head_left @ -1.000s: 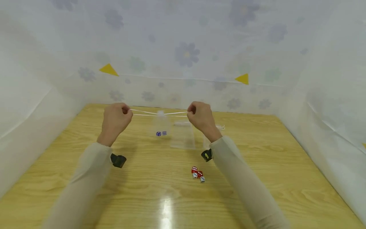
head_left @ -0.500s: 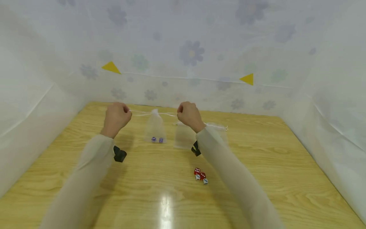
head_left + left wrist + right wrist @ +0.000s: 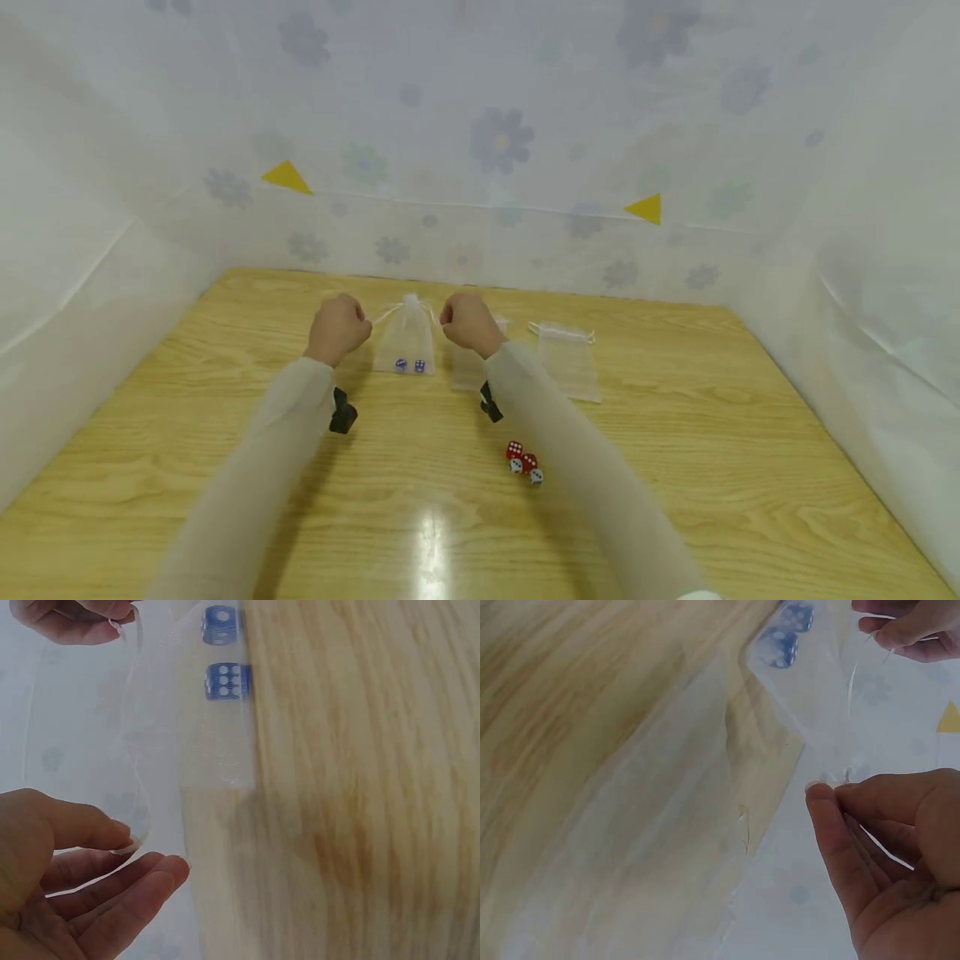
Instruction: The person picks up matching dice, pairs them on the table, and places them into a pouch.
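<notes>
Pinching a thin white drawstring go the fingertips of the left hand, just left of the filled pouch, thumb pressed on it and the remaining fingers loosely bent below. And over on the pouch's right, the right hand matches it, thumb and fingertip pressed together on the other end of the cord, the rest bending in behind. Between them, there's the filled pouch itself, sheer and white, neck bunched at the far end, bottom edge nearest the person; whether it stands or lies back, I can't tell. Two blue dice sit side by side inside, right down at that bottom edge. The cord bows slackly either side of the pouch's neck!

Moving out: just right of the pouch, a second pouch, part hidden by the right arm, and farther right a third pouch, lying flat with its cord across the top. Nearer the person than the filled pouch and off to its right, two red dice and two white dice cluster together. All of it rests on a wood-grain table, and beyond the pouch rises a flower-printed wall with two yellow triangles.
</notes>
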A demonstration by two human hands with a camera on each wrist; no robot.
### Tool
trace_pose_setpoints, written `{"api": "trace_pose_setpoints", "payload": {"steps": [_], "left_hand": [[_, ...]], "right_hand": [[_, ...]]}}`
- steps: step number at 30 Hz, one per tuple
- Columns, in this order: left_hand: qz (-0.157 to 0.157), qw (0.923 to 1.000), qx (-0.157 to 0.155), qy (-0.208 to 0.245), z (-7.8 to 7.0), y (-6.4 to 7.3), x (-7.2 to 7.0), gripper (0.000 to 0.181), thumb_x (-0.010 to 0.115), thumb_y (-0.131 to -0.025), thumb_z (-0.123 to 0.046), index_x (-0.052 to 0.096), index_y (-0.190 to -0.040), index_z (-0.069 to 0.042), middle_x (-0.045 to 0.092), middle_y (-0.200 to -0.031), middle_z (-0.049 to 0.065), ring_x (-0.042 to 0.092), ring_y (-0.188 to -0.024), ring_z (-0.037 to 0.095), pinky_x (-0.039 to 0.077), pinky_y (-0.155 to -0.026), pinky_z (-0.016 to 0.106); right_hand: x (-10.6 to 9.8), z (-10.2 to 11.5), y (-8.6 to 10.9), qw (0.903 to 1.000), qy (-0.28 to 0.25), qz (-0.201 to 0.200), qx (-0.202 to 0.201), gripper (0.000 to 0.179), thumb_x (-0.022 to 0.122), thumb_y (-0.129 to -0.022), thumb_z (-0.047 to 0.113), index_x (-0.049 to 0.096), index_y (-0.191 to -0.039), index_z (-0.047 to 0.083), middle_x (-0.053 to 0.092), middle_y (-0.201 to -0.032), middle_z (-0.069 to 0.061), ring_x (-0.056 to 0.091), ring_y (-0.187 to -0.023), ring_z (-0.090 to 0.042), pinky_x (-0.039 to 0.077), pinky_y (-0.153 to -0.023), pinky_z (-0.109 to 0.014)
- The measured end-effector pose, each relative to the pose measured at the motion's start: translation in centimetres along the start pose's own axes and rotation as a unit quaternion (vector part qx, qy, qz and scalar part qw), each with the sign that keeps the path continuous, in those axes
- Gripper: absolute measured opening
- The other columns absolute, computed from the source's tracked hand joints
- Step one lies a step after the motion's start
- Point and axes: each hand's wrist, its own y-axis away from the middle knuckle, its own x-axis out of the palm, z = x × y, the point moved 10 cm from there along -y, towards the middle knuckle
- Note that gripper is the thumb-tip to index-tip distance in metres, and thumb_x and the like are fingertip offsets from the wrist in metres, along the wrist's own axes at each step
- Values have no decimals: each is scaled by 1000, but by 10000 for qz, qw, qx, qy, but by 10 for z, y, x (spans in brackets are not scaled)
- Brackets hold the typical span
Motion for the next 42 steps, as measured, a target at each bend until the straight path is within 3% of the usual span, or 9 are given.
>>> {"api": "trace_pose_setpoints", "payload": {"steps": [9,16,20,23,25,28,31,36,42], "left_hand": [[801,9958,-319,-296,6,5,17,35,52,-86,-8,42,-53,-13,32,-46,-6,27,-43,7,26,-41,21],[427,9968,-374,-568,3,4,11,38,44,-82,-4,29,-50,-18,20,-45,-7,13,-44,8,16,-40,22],[51,9987,-5,-506,-11,1,7,24,44,-82,-3,45,-58,-7,36,-48,0,19,-43,9,20,-40,22],[-73,9984,438,-341,-27,-2,10,20,47,-88,-8,61,-91,6,60,-68,16,41,-46,15,35,-42,27],[-75,9974,685,-227,-37,-5,15,33,51,-91,-11,57,-118,8,66,-98,24,58,-62,23,48,-53,34],[44,9956,920,-141,-50,-10,25,42,54,-93,-12,48,-131,5,58,-119,26,62,-95,34,53,-75,45],[141,9938,1091,-154,-62,-13,35,49,59,-92,-13,44,-137,2,49,-131,25,55,-112,39,49,-89,51],[448,9871,1525,-215,-82,-13,57,51,64,-91,-14,46,-136,1,47,-135,25,56,-111,38,49,-92,47],[1223,9722,1983,-245,-99,-12,87,51,63,-91,-13,46,-137,1,48,-135,23,53,-117,36,46,-96,47]], "right_hand": [[13,-3,10,9943,-791,686,-212,23,56,-89,2,67,-109,-3,70,-97,-16,69,-79,-26,54,-67,-28],[1,-32,28,9927,-995,660,-159,24,56,-92,7,65,-113,-3,69,-103,-15,68,-82,-25,55,-70,-30],[-14,-44,44,9954,-759,516,-260,24,55,-92,8,64,-112,-2,67,-105,-14,65,-87,-23,54,-75,-33],[-25,-49,60,9971,-542,407,-344,24,56,-92,8,64,-111,-2,66,-104,-13,63,-89,-23,53,-77,-35],[-32,-50,71,9978,-426,338,-389,23,56,-92,8,64,-110,-2,66,-102,-13,62,-88,-23,53,-75,-35],[-37,-48,88,9980,-384,286,-420,22,57,-91,8,65,-109,-2,66,-98,-11,62,-83,-21,52,-72,-33],[-39,-43,104,9980,-327,225,-496,20,59,-90,8,65,-107,-1,66,-95,-10,63,-81,-19,53,-70,-31],[-37,-38,127,9978,-326,217,-543,18,61,-89,6,65,-105,-1,66,-91,-8,62,-76,-15,52,-67,-27],[-31,-39,150,9978,-313,289,-511,16,63,-88,5,64,-103,-1,65,-89,-6,59,-73,-12,49,-64,-23]]}}
